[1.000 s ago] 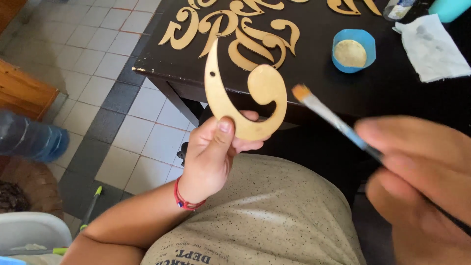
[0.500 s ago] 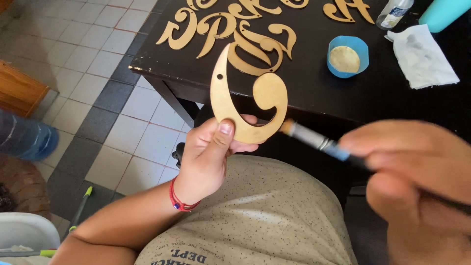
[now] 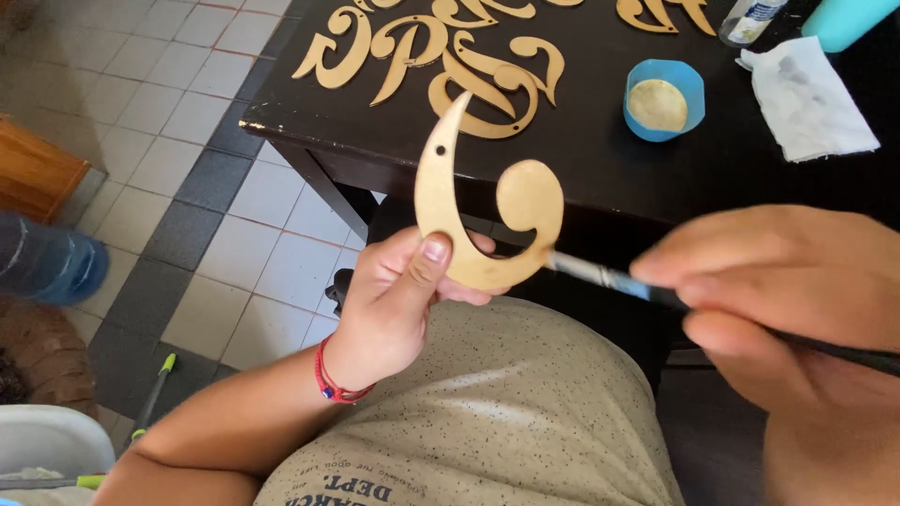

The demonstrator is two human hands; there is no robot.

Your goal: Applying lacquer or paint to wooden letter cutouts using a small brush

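Left hand [image 3: 398,305] pinches wooden curl [image 3: 483,201]; blurred right hand [image 3: 797,309] grips paintbrush [image 3: 600,275], bristles hidden behind curl.

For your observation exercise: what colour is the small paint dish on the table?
The paint dish is blue, holding gold paint; head view.

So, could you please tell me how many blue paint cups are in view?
1. The blue paint cup sits on the black table, between the flat wooden cut-outs and the white tissue. Others may lie beyond the frame.

Cutout letters [image 3: 441,52] lie left of cup [image 3: 664,99] on table [image 3: 600,159].
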